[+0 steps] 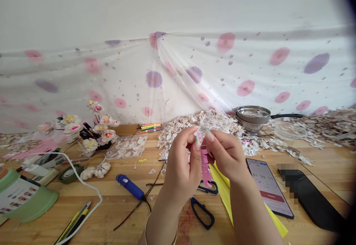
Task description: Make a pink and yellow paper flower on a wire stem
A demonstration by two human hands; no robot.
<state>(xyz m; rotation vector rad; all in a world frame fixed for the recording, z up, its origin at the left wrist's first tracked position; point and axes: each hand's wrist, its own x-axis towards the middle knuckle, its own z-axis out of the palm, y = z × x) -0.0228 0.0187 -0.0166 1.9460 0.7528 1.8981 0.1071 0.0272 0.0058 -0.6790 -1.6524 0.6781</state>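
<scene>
The wooden table (107, 208), front edge unseen, bears a petal heap (178, 130) behind and finished-looking flowers (108, 135) at left, while the right hand (226, 156) grips a seemingly unfinished pink strip (206, 169) hanging between the hands, and the left hand (182, 159), open wood to its left, pinches a tiny unclear piece (197, 135).

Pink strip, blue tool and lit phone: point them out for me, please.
Pink strip (205, 167): head view, on the middle of its hanging length.
Blue tool (130, 186): head view, on the middle of its body.
Lit phone (267, 186): head view, on its screen.
</scene>
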